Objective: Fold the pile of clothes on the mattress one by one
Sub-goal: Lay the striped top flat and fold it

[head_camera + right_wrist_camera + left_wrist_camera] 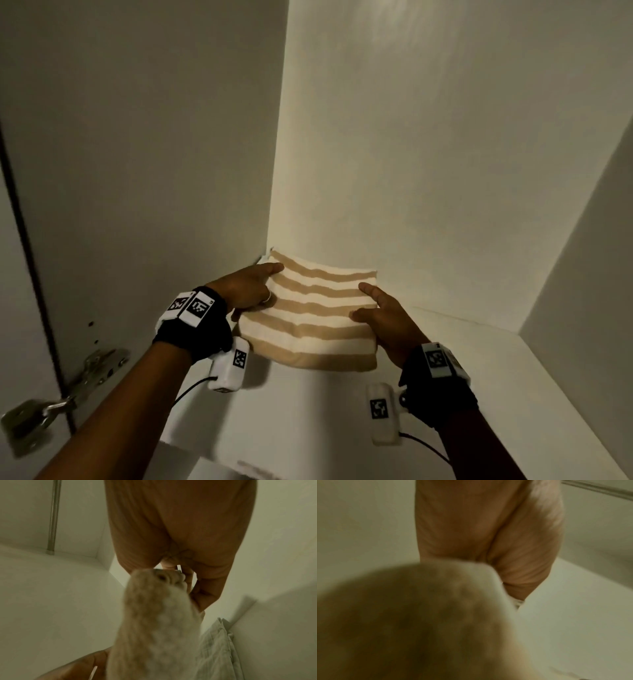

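A folded garment with beige and cream stripes lies on a white cupboard shelf, pushed into the back left corner. My left hand holds its left edge, index finger stretched along the top towards the corner. On the right edge, my right hand grips with the thumb on top and the fingers hidden below. In the left wrist view the garment is a blurred mass below my palm. The right wrist view shows the garment under my right hand.
White cupboard walls close in at the left, back and right. A metal door hinge sits at the lower left. The right wrist view shows a hanging rail and a pale crumpled cloth.
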A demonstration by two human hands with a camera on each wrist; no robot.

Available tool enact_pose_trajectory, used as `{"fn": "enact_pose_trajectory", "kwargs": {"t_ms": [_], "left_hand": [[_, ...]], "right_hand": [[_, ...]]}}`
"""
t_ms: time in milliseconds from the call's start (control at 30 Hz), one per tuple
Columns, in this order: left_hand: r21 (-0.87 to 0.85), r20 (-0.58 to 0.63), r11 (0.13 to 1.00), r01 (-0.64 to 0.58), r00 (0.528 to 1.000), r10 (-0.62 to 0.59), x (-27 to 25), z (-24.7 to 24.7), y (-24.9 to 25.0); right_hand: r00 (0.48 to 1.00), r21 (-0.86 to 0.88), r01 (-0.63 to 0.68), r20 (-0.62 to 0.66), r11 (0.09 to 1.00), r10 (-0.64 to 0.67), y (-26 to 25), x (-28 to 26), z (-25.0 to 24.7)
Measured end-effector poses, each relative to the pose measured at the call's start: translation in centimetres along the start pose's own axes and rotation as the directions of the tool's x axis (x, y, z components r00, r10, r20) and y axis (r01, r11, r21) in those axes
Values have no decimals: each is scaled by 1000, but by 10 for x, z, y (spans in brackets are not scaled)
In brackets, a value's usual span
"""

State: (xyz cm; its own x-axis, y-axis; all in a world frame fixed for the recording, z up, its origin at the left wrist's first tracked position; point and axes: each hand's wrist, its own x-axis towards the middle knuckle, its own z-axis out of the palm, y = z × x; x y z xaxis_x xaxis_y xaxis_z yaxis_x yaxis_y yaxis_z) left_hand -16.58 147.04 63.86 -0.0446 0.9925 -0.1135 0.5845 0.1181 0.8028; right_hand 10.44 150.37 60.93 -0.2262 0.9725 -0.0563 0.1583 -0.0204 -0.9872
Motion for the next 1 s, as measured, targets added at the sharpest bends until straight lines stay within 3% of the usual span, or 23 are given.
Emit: {"fn": "enact_pose_trajectory", "kwargs": {"t_ms": [200, 300, 400, 433, 500, 533, 600, 667, 767, 900, 1000], "left_hand": [[51, -94, 999, 7, 996, -2, 76, -26, 7], [259, -111, 965, 39, 994, -10, 106, -36, 13], [527, -183, 844, 96, 983, 2, 131, -37, 8], [610, -237, 778, 150, 972, -2, 135, -35, 3], [710, -329, 671, 214, 943, 46, 143, -26, -8], [742, -331, 642, 195, 938, 98, 147, -22, -11], [752, -259, 648, 121, 958, 122, 152, -10, -16], [735, -133, 672, 91, 991, 12, 152, 0, -21], [747, -19, 660, 82, 995, -102, 150, 12, -30], [744, -48, 668, 11, 998, 38, 150, 11, -11], [702, -33, 702, -122, 979, 203, 148, 21, 31]], "right_hand": [[1000, -7, 2, 27, 1000, -2, -7, 83, 21], [999, -35, 0, 36, 999, 1, -10, 122, 30], [998, -184, -17, 52, 983, 27, -7, 156, 41], [999, -342, 2, 49, 940, 16, -3, 162, 44], [999, -666, 49, 15, 745, -51, 9, 172, 49], [994, -729, 92, 22, 678, -111, 12, 172, 53], [984, -757, 168, 90, 631, -155, 18, 170, 60], [984, -785, 175, 160, 595, -79, 26, 165, 71], [982, -813, 135, 187, 566, 35, 31, 155, 80], [988, -820, 151, 141, 552, -61, 15, 139, 68], [980, -797, 144, 34, 586, -194, -8, 110, 45]]}}
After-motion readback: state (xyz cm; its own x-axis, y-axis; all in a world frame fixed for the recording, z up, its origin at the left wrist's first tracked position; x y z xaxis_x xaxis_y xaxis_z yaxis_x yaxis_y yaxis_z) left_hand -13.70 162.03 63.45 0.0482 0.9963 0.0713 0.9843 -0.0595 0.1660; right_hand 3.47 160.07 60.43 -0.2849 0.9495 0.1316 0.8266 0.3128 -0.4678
